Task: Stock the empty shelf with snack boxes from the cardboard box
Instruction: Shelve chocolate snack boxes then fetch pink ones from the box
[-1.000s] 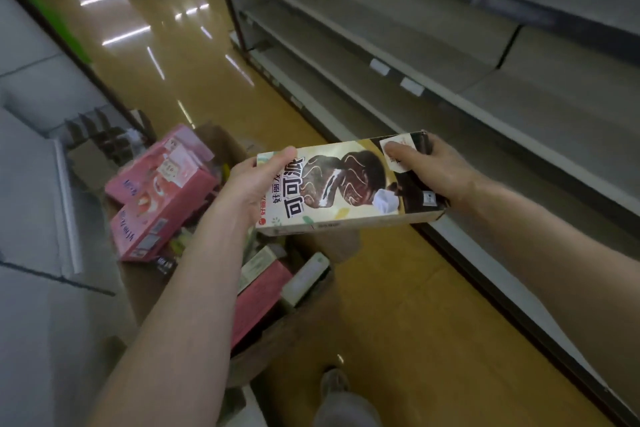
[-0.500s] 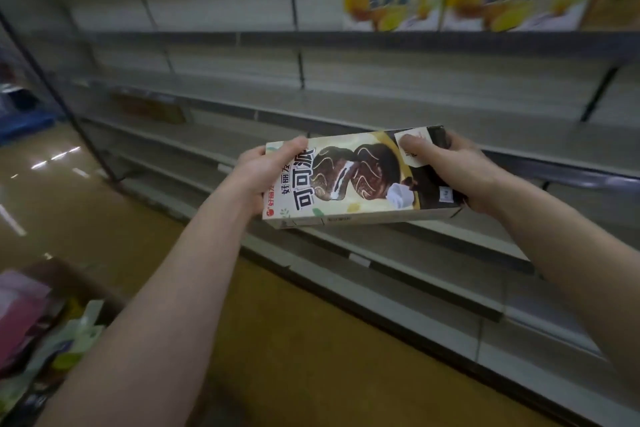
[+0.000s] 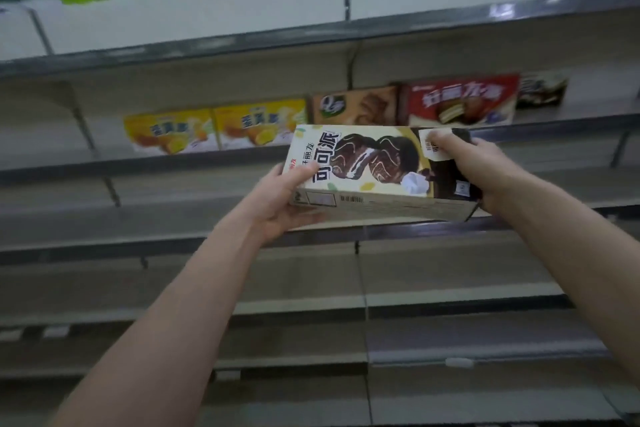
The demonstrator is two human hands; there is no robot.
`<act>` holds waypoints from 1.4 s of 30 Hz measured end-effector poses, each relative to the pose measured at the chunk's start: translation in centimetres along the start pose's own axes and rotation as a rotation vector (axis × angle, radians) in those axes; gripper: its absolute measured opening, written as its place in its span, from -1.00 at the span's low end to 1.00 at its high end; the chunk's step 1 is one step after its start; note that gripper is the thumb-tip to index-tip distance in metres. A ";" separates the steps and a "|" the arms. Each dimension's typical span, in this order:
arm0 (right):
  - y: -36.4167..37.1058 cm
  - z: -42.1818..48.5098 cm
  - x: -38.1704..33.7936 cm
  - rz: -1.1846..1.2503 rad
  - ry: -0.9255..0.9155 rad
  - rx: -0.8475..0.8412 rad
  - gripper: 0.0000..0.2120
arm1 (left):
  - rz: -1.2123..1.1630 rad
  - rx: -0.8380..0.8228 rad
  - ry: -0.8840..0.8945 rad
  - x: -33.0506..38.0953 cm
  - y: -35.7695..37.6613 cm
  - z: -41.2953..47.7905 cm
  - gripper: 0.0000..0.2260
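Head view: on the shelf (image 3: pixel 52 168) stand yellow boxes (image 3: pixel 173 132). The left hand (image 3: pixel 277 198) has its grip round one end of the snack box (image 3: pixel 374 166), held up in front of that shelf. The right hand (image 3: pixel 485 170) holds the other end. Pushed in crooked, it could knock those boxes over.

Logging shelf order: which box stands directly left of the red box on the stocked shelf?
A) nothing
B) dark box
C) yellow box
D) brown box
D: the brown box stands right beside the red box, on its left side.
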State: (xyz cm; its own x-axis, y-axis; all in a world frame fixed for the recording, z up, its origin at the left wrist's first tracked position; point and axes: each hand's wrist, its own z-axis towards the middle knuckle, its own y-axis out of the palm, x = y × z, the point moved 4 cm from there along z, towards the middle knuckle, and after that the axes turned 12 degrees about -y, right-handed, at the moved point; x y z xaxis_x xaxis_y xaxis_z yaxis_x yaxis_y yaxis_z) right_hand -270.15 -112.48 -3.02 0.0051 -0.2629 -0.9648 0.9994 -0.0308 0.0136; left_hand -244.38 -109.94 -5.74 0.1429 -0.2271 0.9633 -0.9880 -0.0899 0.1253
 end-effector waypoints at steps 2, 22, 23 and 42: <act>-2.5 0.7 -0.9 -0.069 0.004 -0.014 -0.70 | -0.014 -0.036 0.022 1.0 2.8 1.4 -0.74; -19.5 8.9 -2.7 -0.333 -0.074 0.221 -0.70 | -0.021 -0.351 -0.098 5.7 22.5 14.7 -0.84; -20.4 9.3 -2.7 -0.340 -0.074 0.238 -0.70 | -0.014 -0.364 -0.095 6.0 23.6 15.3 -0.85; -42.3 12.8 -1.9 -0.897 -0.303 0.168 -0.10 | 0.163 -0.569 -0.219 4.6 45.2 22.1 -0.73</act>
State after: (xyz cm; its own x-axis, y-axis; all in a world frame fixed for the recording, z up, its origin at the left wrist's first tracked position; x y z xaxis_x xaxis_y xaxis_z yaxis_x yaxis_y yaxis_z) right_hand -312.90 -123.01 1.62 -0.7916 -0.3114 -0.5257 0.6089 -0.4736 -0.6363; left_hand -287.14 -136.51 -0.93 -0.0632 -0.3928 0.9175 -0.8659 0.4786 0.1453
